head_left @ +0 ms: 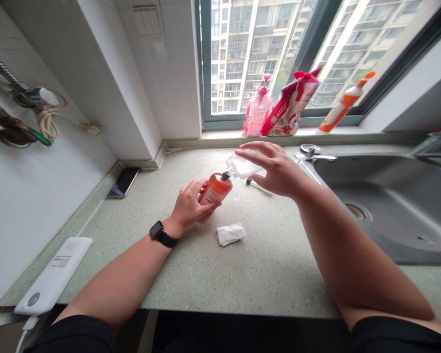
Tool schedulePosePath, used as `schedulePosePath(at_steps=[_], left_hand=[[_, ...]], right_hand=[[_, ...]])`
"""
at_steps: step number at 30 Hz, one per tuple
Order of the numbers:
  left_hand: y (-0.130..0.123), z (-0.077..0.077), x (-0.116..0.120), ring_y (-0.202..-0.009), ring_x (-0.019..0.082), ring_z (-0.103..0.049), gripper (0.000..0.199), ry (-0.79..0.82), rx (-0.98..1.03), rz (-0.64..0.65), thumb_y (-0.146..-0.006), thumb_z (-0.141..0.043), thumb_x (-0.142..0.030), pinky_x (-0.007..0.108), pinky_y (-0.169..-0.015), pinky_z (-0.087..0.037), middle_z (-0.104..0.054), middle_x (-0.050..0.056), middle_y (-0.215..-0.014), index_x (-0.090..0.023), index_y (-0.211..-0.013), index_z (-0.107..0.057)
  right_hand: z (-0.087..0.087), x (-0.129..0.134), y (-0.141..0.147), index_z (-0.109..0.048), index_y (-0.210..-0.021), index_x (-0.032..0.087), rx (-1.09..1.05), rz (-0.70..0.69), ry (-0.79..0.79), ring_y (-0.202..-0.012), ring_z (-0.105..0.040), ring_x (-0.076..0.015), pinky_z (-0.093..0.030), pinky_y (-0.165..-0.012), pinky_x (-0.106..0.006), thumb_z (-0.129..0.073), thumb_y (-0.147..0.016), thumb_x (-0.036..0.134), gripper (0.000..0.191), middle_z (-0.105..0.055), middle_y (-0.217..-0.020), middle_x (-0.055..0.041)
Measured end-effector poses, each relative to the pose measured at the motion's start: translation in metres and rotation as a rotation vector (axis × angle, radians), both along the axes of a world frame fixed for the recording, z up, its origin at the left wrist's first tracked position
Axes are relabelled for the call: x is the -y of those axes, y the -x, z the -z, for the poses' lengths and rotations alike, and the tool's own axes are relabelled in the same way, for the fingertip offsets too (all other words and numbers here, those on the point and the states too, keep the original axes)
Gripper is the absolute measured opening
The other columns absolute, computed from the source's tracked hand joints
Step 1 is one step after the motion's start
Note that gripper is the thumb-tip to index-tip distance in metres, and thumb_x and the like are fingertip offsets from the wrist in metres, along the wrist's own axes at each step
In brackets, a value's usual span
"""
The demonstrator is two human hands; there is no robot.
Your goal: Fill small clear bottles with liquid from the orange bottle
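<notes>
My left hand (pixel 194 203) is wrapped around an orange-red bottle (pixel 216 190) with a white label, which leans on the counter. A clear bottle (pixel 244 165) lies tipped nearly sideways in my right hand (pixel 275 166), its neck meeting the dark mouth of the orange bottle. Fingers and thumb of the right hand grip it from above and below. Behind that hand, a thin pump stem with a black end (pixel 257 186) rests on the counter. A folded white tissue (pixel 231 235) lies just in front of the bottles.
At right is a steel sink (pixel 389 206) with a faucet (pixel 312 156). A pink pump bottle (pixel 257 113), a red bag (pixel 292 105) and an orange-white bottle (pixel 343 108) stand on the windowsill. On the left lie a phone (pixel 123 182) and a white power bank (pixel 55 274) with a cable.
</notes>
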State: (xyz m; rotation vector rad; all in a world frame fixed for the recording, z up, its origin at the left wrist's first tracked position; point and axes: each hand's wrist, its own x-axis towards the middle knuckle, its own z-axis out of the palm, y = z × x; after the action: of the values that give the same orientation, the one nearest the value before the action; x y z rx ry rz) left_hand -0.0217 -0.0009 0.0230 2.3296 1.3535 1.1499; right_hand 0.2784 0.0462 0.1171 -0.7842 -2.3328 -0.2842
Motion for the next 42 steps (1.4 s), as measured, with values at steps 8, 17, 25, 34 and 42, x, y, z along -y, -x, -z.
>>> schedulePosePath(at_steps=[8, 17, 25, 34, 42], left_hand=[[-0.0001, 0.0003, -0.0001, -0.102, 0.027, -0.075, 0.069, -0.007, -0.017, -0.006, -0.089, -0.082, -0.064, 0.046, -0.095, -0.058, -0.075, 0.011, -0.126, -0.022, -0.14, -0.062], [0.0, 0.0005, 0.0005, -0.101, 0.027, -0.076, 0.068, -0.021, -0.009, 0.0, -0.089, -0.082, -0.063, 0.046, -0.093, -0.059, -0.076, 0.012, -0.125, -0.021, -0.138, -0.063], [-0.0004, 0.0013, -0.0004, -0.101, 0.027, -0.076, 0.066, -0.026, 0.006, 0.013, -0.089, -0.082, -0.063, 0.046, -0.093, -0.059, -0.075, 0.012, -0.127, -0.021, -0.137, -0.064], [0.0006, 0.0022, -0.0017, -0.106, 0.029, -0.074, 0.068, -0.039, -0.014, 0.003, -0.088, -0.082, -0.064, 0.05, -0.099, -0.057, -0.076, 0.012, -0.127, -0.022, -0.139, -0.062], [0.0005, 0.0006, -0.0009, -0.112, 0.03, -0.072, 0.069, -0.051, -0.026, -0.003, -0.09, -0.08, -0.066, 0.05, -0.103, -0.055, -0.076, 0.013, -0.127, -0.021, -0.139, -0.063]], right_hand=[[-0.0005, 0.0013, 0.0006, -0.051, -0.16, 0.044, 0.012, 0.015, 0.001, -0.14, -0.061, -0.0347, -0.049, -0.117, -0.062, -0.07, -0.086, 0.005, 0.085, -0.066, -0.15, -0.0063], [-0.0019, 0.0023, 0.0001, -0.051, -0.161, 0.043, 0.022, 0.001, -0.019, -0.139, -0.061, -0.0346, -0.049, -0.116, -0.06, -0.071, -0.084, 0.004, 0.088, -0.065, -0.151, -0.0069], [-0.0025, 0.0041, 0.0015, -0.051, -0.16, 0.044, 0.023, 0.011, -0.021, -0.14, -0.06, -0.0345, -0.048, -0.117, -0.06, -0.07, -0.084, 0.003, 0.088, -0.065, -0.15, -0.0059], [-0.0039, 0.006, 0.0022, -0.051, -0.16, 0.043, 0.026, 0.007, -0.036, -0.14, -0.06, -0.0337, -0.047, -0.117, -0.059, -0.069, -0.085, 0.002, 0.087, -0.065, -0.15, -0.0063], [-0.0054, 0.0078, 0.0032, -0.051, -0.16, 0.043, 0.027, 0.005, -0.036, -0.139, -0.06, -0.0341, -0.047, -0.118, -0.06, -0.068, -0.083, 0.0, 0.091, -0.066, -0.15, -0.0066]])
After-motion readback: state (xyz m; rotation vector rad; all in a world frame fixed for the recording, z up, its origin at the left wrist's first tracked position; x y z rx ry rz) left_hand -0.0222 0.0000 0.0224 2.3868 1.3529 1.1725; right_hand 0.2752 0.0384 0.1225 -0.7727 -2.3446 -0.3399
